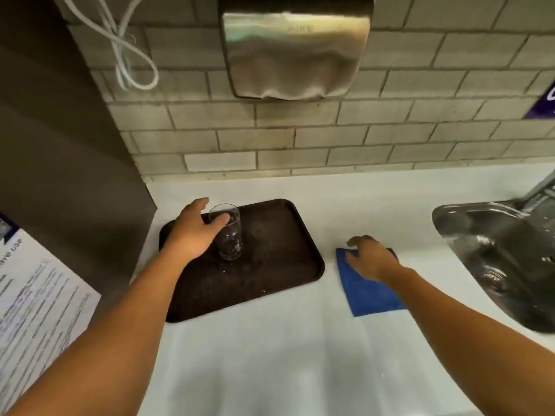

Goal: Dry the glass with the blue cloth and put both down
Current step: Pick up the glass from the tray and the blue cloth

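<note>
A clear drinking glass (229, 235) stands upright on a dark brown tray (279, 265) on the white counter. My left hand (195, 232) is right beside the glass on its left, thumb reaching across the rim, fingers spread and not closed around it. A folded blue cloth (365, 291) lies flat on the counter to the right of the tray. My right hand (371, 258) rests on the cloth's far end with fingers curled down onto it; the cloth is still flat on the counter.
A steel sink (495, 262) is set into the counter at the right. A metal hand dryer (295, 46) hangs on the tiled wall above. A dark panel and a printed notice (36, 295) stand at the left.
</note>
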Motion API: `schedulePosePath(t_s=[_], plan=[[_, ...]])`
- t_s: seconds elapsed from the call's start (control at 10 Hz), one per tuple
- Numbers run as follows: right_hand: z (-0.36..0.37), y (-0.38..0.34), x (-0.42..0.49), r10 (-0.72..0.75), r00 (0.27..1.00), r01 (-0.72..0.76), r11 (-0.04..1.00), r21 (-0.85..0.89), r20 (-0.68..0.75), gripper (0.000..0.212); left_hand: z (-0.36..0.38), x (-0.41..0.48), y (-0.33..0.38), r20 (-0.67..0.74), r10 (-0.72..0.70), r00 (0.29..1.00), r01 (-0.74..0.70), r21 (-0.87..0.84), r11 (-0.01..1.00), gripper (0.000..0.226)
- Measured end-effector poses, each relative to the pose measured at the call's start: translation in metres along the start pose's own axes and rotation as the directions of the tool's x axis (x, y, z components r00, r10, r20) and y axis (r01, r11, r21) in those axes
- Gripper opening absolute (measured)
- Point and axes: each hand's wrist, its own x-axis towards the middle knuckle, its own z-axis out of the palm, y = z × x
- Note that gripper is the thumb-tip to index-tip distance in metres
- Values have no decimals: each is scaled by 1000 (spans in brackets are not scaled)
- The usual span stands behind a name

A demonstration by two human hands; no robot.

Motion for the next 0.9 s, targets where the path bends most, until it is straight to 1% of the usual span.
schedulePosePath(t_s=[0.1, 0.2, 0.3, 0.4, 0.5, 0.6, 0.7, 0.8, 0.9], plan=[[16, 10, -13, 53, 998, -50, 996, -68, 44, 28, 16, 2, -8, 60, -39, 997, 44, -81, 996, 112], [27, 10, -26, 93, 993, -80, 984, -156, 76, 45, 32, 0, -14, 83, -96, 992, 104, -108, 989, 130], [23, -4, -35, 112, 993, -104, 982, -159, 43, 39, 42, 4, -16, 58, -120, 991, 125, -102, 987, 126], [17, -10, -45, 116, 993, -120, 968, -220, -30, 19, 50, 8, -18, 16, -149, 989, 150, -125, 981, 118], [11, -20, -56, 172, 978, -191, 968, -161, -122, 26, 54, 13, -22, 41, -170, 985, 174, -147, 974, 117], [14, -23, -52, 247, 966, -254, 960, -119, -71, 25, 59, 13, -28, 63, -194, 979, 202, -171, 964, 92], [20, -26, -43, 241, 968, -244, 969, -34, -65, 33, 58, 13, -28, 92, -206, 974, 221, -201, 954, 77], [20, -20, -41, 444, 896, -432, 871, 233, -1, 57, 55, 13, -26, 94, -213, 973, 231, -283, 931, 64], [16, -12, -39, 485, 874, -401, 665, 630, 45, 36, 51, 7, -19, 98, -237, 967, 255, -452, 855, 62]])
